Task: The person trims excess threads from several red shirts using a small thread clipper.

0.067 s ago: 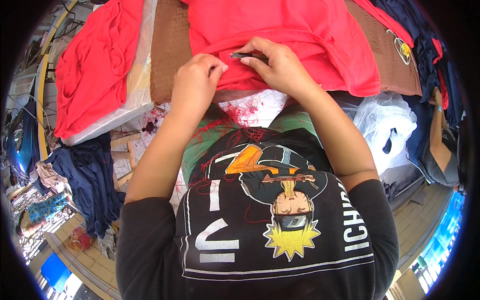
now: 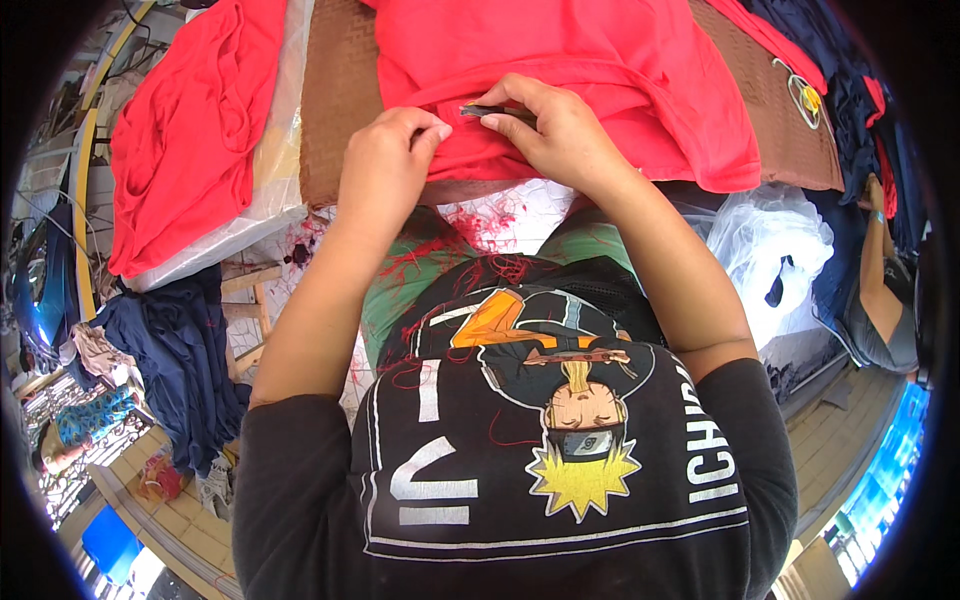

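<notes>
A red garment (image 2: 570, 60) is spread over the brown table top, its folded near edge under both my hands. My right hand (image 2: 555, 125) holds a pair of small dark thread snips (image 2: 482, 110), their tip pointing left just above the red cloth. A short gap to the left, my left hand (image 2: 395, 150) is closed in a pinch at the garment's edge. Whatever lies between its thumb and finger is too small to make out. Red thread scraps (image 2: 500, 268) are scattered over my lap and shirt.
The brown table top (image 2: 340, 90) shows beside the garment. Another red garment (image 2: 200, 130) lies on a plastic-wrapped surface at left. Dark blue cloth (image 2: 175, 340) hangs below it. A clear plastic bag (image 2: 770, 255) is at right, near another person's arm (image 2: 875, 265).
My left hand has shifted slightly left, away from the snips. My right hand and the garment look the same.
</notes>
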Demonstrator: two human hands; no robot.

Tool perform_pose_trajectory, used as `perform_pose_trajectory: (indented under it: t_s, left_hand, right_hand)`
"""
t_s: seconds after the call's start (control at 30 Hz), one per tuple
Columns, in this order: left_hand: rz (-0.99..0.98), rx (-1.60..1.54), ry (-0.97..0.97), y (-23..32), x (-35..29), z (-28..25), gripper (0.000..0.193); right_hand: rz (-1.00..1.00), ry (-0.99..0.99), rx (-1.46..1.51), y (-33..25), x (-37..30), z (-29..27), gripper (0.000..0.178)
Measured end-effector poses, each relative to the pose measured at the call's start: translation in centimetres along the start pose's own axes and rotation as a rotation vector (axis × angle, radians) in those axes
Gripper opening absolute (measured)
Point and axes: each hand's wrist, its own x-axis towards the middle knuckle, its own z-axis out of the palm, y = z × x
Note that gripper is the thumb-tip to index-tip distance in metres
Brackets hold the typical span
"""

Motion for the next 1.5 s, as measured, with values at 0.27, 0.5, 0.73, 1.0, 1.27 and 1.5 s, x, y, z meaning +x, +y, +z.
perform_pose_trajectory:
  t_s: [0.27, 0.5, 0.73, 1.0, 1.27, 1.5]
  left_hand:
    - [-0.235, -0.347, -0.177, -0.9, 1.0, -0.7, 0.022]
    - [0.397, -0.494, -0.408, 1.0, 2.2, -9.7, 0.044]
    - [0.411, -0.543, 0.014, 2.1, 3.0, -12.2, 0.036]
    - [-0.007, 0.135, -0.186, -1.4, 2.2, -2.3, 0.033]
    - [-0.04, -1.388, 0.858, -14.8, 8.4, -23.8, 0.029]
    - [-0.253, -0.796, 1.0, -12.2, 11.5, -20.4, 0.062]
  right_hand:
    - [-0.157, 0.013, -0.131, -0.2, 0.0, 0.1, 0.019]
    - [-0.173, 0.118, -0.264, -1.6, 0.9, -1.6, 0.018]
    - [-0.04, 0.325, -0.184, -2.3, 0.2, -6.7, 0.021]
    - [0.007, 0.47, -0.201, -2.5, -1.3, -9.8, 0.022]
    - [-0.134, 0.932, 0.134, -0.6, -0.8, -16.8, 0.022]
    - [0.151, 0.747, -0.005, 2.9, -0.4, -17.7, 0.01]
